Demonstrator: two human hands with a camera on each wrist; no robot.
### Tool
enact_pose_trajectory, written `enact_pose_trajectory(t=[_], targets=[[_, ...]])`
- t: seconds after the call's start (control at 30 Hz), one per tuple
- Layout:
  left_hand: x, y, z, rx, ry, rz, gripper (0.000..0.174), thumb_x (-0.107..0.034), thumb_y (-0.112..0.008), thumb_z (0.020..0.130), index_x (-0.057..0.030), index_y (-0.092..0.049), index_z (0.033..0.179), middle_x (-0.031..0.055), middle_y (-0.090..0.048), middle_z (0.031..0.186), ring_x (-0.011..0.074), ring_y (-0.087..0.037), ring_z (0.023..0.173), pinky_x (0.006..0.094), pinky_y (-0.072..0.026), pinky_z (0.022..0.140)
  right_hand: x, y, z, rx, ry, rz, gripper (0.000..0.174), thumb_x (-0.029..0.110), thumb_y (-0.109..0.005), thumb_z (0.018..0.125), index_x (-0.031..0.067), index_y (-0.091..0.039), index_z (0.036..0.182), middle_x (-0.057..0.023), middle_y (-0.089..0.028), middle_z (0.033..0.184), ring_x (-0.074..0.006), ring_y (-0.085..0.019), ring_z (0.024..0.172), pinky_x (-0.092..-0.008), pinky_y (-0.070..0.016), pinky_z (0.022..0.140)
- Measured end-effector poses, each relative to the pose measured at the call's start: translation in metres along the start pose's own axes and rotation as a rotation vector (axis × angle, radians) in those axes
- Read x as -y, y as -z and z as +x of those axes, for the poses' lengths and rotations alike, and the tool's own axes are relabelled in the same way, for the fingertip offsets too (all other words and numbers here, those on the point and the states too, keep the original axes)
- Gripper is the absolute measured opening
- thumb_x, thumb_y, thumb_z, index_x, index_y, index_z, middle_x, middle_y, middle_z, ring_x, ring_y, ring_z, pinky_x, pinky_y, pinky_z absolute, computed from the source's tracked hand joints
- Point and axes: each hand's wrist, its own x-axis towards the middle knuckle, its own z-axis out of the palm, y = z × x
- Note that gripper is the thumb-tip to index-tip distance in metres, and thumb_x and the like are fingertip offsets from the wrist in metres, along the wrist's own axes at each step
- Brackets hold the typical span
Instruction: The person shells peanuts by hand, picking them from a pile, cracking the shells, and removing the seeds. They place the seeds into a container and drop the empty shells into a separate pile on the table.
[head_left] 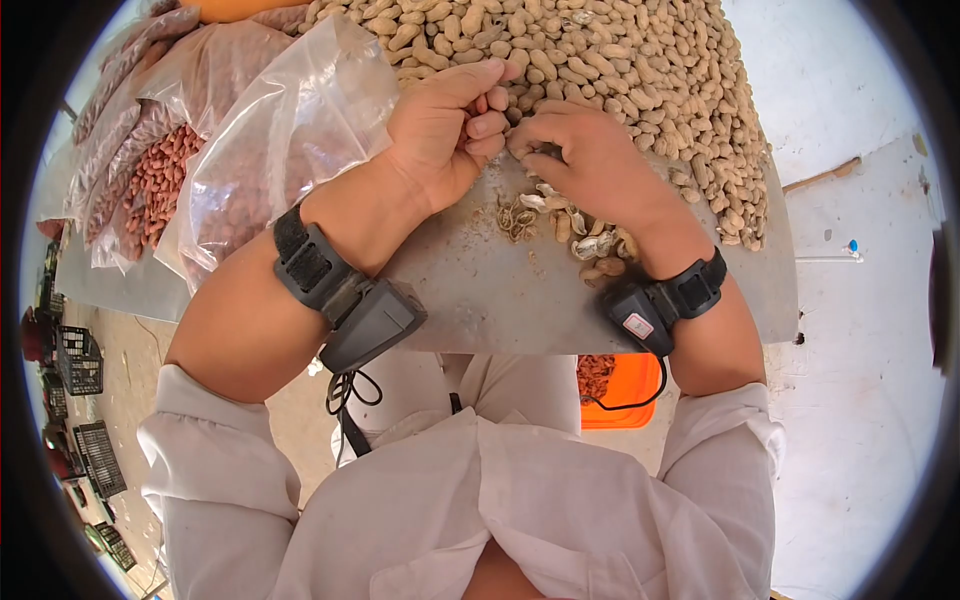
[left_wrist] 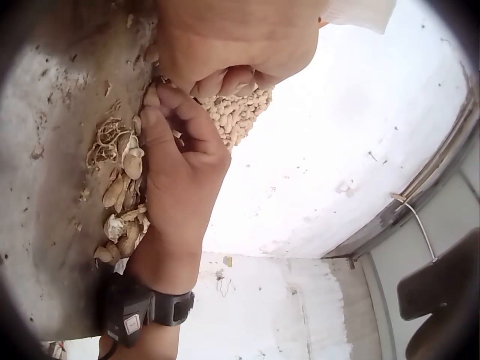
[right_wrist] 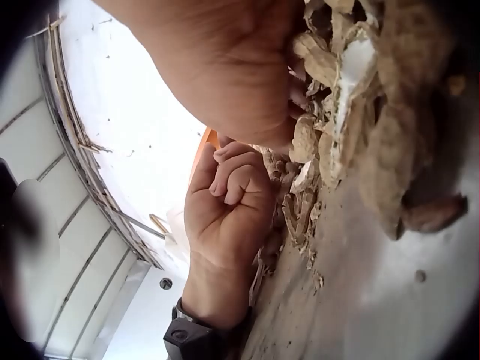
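Note:
My left hand [head_left: 440, 125] is turned palm up at the near edge of the pile of unshelled peanuts [head_left: 600, 60]. Its fingers curl round a few reddish peanut kernels [head_left: 482, 104], which are partly hidden. Close beside it, my right hand [head_left: 590, 160] bends over the table with thumb and forefinger brought together. In the left wrist view, that right hand [left_wrist: 184, 165] pinches a peanut [left_wrist: 152, 96] at its fingertips. Below the right hand lie cracked shells [head_left: 592, 245] and peanuts, next to a small tangle of dry strands [head_left: 517, 220].
Clear plastic bags [head_left: 290, 130] stand at the left, with red kernels [head_left: 160, 180] inside. The grey table [head_left: 470, 300] ends just before the body. Under it, an orange tub [head_left: 620, 410] holds reddish bits. Black crates [head_left: 98, 455] are on the floor at the left.

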Motion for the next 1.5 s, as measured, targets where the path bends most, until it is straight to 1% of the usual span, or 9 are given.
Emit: enact_pose_trajectory(t=[0.13, 0.23, 0.33, 0.47, 0.63, 0.73, 0.83, 1.07, 1.5], targets=[[0.001, -0.003, -0.001, -0.019, -0.016, 0.069, 0.020, -0.015, -0.054, 0.088, 0.0005, -0.055, 0.102, -0.0013, -0.048, 0.070, 0.0043, -0.036, 0.050, 0.0175, -0.0271, 0.043, -0.003, 0.000, -0.001, -0.010, -0.008, -0.019, 0.008, 0.012, -0.062, 0.073, 0.0095, -0.064, 0.080, -0.0085, -0.057, 0.072, -0.0258, -0.056, 0.073, -0.0347, -0.0461, 0.067], [0.003, -0.002, -0.002, -0.034, -0.051, 0.165, 0.020, -0.014, -0.056, 0.087, 0.0010, -0.057, 0.101, -0.0020, -0.048, 0.070, 0.0041, -0.036, 0.051, 0.0171, -0.0272, 0.043, 0.007, 0.004, 0.001, -0.203, -0.228, 0.228, 0.008, 0.007, -0.064, 0.072, 0.0078, -0.063, 0.080, -0.0068, -0.059, 0.072, -0.0192, -0.057, 0.063, -0.0289, -0.0469, 0.059], [0.005, -0.004, -0.004, -0.035, -0.031, 0.284, 0.019, -0.013, -0.060, 0.086, 0.0013, -0.060, 0.098, -0.0026, -0.048, 0.068, 0.0040, -0.036, 0.051, 0.0169, -0.0276, 0.043, 0.001, 0.006, 0.000, -0.457, -0.239, 0.588, 0.010, 0.002, -0.065, 0.070, 0.0052, -0.063, 0.080, -0.0043, -0.060, 0.073, -0.0124, -0.056, 0.058, -0.0241, -0.0458, 0.054], [0.009, -0.011, -0.008, 0.017, -0.006, 0.327, 0.018, -0.014, -0.063, 0.084, 0.0008, -0.063, 0.095, -0.0034, -0.048, 0.066, 0.0038, -0.035, 0.051, 0.0173, -0.0279, 0.043, 0.009, 0.011, -0.001, -0.462, -0.163, 0.522, 0.012, 0.001, -0.067, 0.070, 0.0030, -0.063, 0.081, -0.0019, -0.060, 0.074, -0.0087, -0.056, 0.063, -0.0214, -0.0465, 0.058], [0.009, -0.009, -0.008, 0.044, -0.036, 0.336, 0.017, -0.011, -0.061, 0.086, 0.0009, -0.062, 0.097, -0.0036, -0.049, 0.067, 0.0040, -0.035, 0.052, 0.0177, -0.0275, 0.044, 0.003, 0.012, -0.002, -0.422, -0.002, 0.434, 0.014, 0.003, -0.066, 0.074, 0.0022, -0.064, 0.088, -0.0026, -0.062, 0.078, -0.0076, -0.057, 0.067, -0.0190, -0.0468, 0.062], [0.008, -0.007, -0.007, 0.084, -0.055, 0.329, 0.020, -0.010, -0.059, 0.086, 0.0018, -0.061, 0.102, -0.0033, -0.050, 0.067, 0.0040, -0.035, 0.052, 0.0174, -0.0276, 0.045, 0.011, 0.014, -0.004, -0.427, -0.235, 0.722, 0.016, 0.005, -0.065, 0.078, 0.0008, -0.064, 0.093, -0.0035, -0.063, 0.080, -0.0080, -0.057, 0.068, -0.0200, -0.0472, 0.063], [0.010, -0.007, -0.007, 0.066, -0.099, 0.368, 0.024, -0.010, -0.058, 0.087, 0.0028, -0.059, 0.107, -0.0017, -0.052, 0.069, 0.0039, -0.035, 0.052, 0.0170, -0.0278, 0.046, 0.014, 0.015, -0.004, -0.294, -0.272, 0.815, 0.018, 0.008, -0.063, 0.082, -0.0011, -0.064, 0.097, -0.0044, -0.064, 0.083, -0.0085, -0.058, 0.069, -0.0213, -0.0479, 0.063], [0.009, -0.009, -0.009, 0.083, -0.160, 0.485, 0.026, -0.009, -0.057, 0.086, 0.0040, -0.058, 0.110, 0.0048, -0.060, 0.078, 0.0038, -0.038, 0.053, 0.0168, -0.0288, 0.046, 0.021, 0.017, -0.004, -0.319, -0.264, 0.833, 0.017, 0.005, -0.062, 0.082, -0.0030, -0.063, 0.097, -0.0065, -0.065, 0.084, -0.0107, -0.062, 0.075, -0.0225, -0.0506, 0.067], [0.010, -0.008, -0.009, 0.043, -0.295, 0.705, 0.020, -0.008, -0.056, 0.084, 0.0033, -0.062, 0.099, 0.0014, -0.058, 0.070, 0.0029, -0.041, 0.051, 0.0168, -0.0301, 0.044, 0.033, 0.013, -0.004, -0.387, -0.312, 0.674, 0.011, 0.002, -0.059, 0.081, -0.0046, -0.064, 0.088, -0.0089, -0.066, 0.077, -0.0121, -0.064, 0.066, -0.0217, -0.0520, 0.061]])
